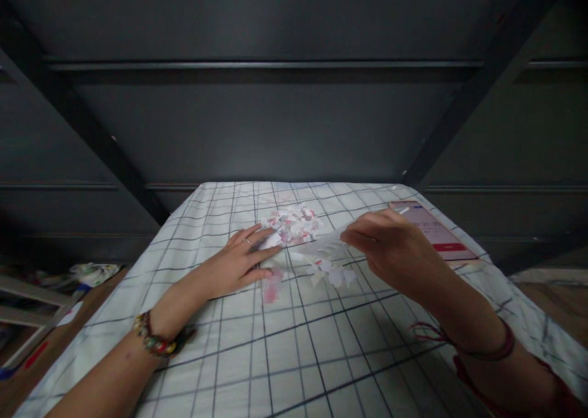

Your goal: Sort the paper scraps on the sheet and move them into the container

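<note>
My left hand lies on the tablecloth with its fingers spread, fingertips at the edge of a pile of small white, pink and red paper scraps. Beside its thumb is a translucent piece with a pink patch. With fingers pinched together, my right hand grips one end of a thin, translucent whitish sheet. The sheet slants leftward towards the pile. Below it lies a smaller group of white scraps. A short white tip shows just beyond my right knuckles; whether it belongs to the sheet is unclear.
A phone-like device with a lit pinkish screen lies by the table's right edge. The white checked tablecloth covers the table. Dark panels rise behind it. On the left, a pale frame stands near the floor.
</note>
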Tool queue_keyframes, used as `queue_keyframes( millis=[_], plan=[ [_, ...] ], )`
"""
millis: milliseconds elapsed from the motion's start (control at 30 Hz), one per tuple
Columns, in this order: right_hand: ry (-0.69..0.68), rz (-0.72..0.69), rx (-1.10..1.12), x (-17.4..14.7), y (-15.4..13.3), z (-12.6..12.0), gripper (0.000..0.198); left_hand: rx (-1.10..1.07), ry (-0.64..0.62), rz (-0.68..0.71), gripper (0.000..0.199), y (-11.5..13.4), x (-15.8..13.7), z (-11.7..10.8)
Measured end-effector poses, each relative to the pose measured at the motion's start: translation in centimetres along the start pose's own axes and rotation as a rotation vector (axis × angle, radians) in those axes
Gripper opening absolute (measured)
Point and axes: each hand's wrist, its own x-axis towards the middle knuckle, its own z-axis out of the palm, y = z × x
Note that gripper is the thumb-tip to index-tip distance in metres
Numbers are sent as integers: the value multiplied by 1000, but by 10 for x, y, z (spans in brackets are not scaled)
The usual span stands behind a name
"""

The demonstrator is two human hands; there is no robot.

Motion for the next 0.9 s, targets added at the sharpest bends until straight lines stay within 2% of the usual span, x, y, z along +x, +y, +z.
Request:
queue_keyframes(
  millis=[133,267,433,633,767,900],
  plan=[
    [-25,39,0,-1,3,2,36,2,3,3,49,-1,-1,1],
    [-37,17,9,-3,6,1,36,6,2,-2,51,-1,-1,1],
    [4,43,9,-4,10,-2,35,10,16,3,50,-2,-1,3],
    [-137,105,53,-9,15,0,36,0,16,-14,48,-4,-2,5],
    [-28,146,39,-14,21,4,35,9,-6,-21,52,-5,-1,6],
    [-46,142,106,-17,26,12,34,1,-31,-42,53,-3,0,6]
  ],
)
